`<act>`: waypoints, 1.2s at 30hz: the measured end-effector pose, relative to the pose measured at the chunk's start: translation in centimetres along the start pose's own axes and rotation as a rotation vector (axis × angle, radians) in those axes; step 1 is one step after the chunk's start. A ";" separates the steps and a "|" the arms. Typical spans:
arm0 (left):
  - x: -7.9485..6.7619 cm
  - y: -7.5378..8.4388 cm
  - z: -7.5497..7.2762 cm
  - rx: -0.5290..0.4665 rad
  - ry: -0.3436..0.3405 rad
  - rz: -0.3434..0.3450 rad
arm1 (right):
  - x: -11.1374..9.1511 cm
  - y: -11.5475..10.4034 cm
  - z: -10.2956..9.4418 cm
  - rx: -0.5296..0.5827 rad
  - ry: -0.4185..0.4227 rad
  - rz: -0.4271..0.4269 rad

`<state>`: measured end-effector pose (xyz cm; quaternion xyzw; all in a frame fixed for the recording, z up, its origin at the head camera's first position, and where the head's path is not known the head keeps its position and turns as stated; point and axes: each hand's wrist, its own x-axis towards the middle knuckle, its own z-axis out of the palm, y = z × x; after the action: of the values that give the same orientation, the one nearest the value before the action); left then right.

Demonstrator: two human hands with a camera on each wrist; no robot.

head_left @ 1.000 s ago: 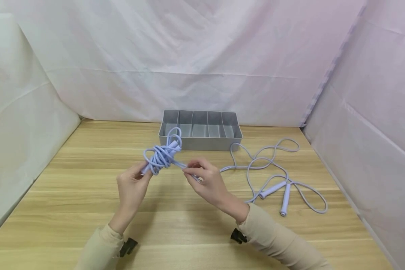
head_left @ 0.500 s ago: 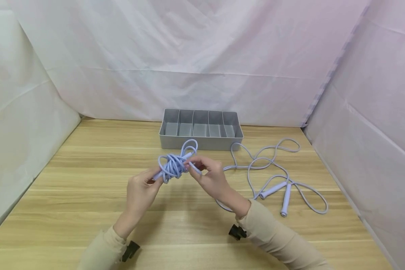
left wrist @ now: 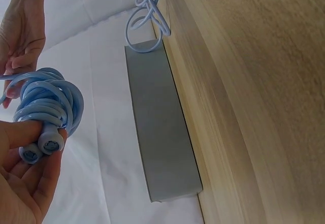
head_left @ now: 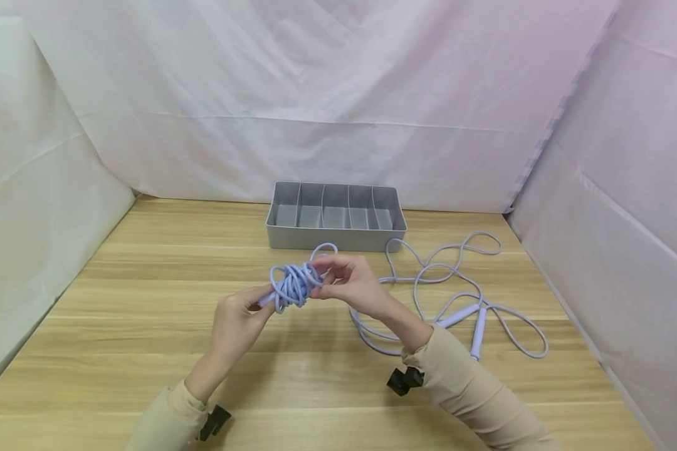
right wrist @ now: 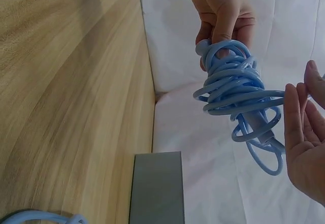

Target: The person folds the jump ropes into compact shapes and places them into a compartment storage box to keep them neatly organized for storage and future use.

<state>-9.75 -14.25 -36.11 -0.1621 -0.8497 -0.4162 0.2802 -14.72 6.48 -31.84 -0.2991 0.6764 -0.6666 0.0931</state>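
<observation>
A person in beige sleeves (head_left: 468, 388) holds a wound jump rope (head_left: 294, 287) above the wooden table (head_left: 146, 300), on the near side of a gray box (head_left: 338, 238). The left hand (head_left: 238, 322), nearer the person and just left of the box, pinches one end of the bundle between thumb and curled fingers. The right hand (head_left: 358, 288), in front of the box's right half, has fingers and thumb nearly together on a strand at the other end. The left wrist view alone reveals two round handle ends (left wrist: 50, 142) side by side in the left hand's grip; the right wrist view shows the strand running straight from the coils between the right hand's fingers. Only the head view looks into the box, with its five compartments; the wrist views catch smooth, matte outer walls. A second jump rope (head_left: 454, 270) spreads in loose loops right of the box, its slim cylindrical handles (head_left: 478, 332) angled apart. The wound cord looks rounded and glossy, the tabletop streaked with grain; creased white cloth (head_left: 316, 94) hangs behind the box.
</observation>
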 end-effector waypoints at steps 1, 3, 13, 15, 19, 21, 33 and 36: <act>0.0 0.0 0.0 -0.006 -0.002 -0.003 | 0.0 0.0 -0.1 0.013 0.001 -0.007; 0.0 0.0 0.0 -0.014 -0.003 -0.012 | 0.0 0.1 -0.2 0.038 0.002 -0.030; -0.1 0.3 -0.2 -0.048 -0.001 -0.012 | 0.0 0.3 -0.7 0.145 0.076 -0.090; -0.1 0.3 -0.1 -0.059 0.007 0.004 | -0.1 0.3 -0.5 0.152 0.114 -0.078; -0.3 0.1 0.3 -0.079 0.068 0.060 | -0.1 0.0 0.0 0.088 0.221 -0.094; -0.4 0.0 0.5 -0.090 0.116 0.094 | -0.1 -0.2 0.2 0.032 0.258 -0.146; -0.3 -0.3 0.6 -0.103 0.270 0.168 | -0.1 -0.7 0.6 -0.311 0.367 -0.434; -0.2 -0.5 0.2 -0.069 0.259 0.178 | -0.1 -0.5 0.5 -0.432 0.367 -0.504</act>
<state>-9.93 -14.40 -36.64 -0.1915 -0.7740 -0.4360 0.4174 -14.25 6.17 -31.46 -0.3445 0.7119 -0.5531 -0.2618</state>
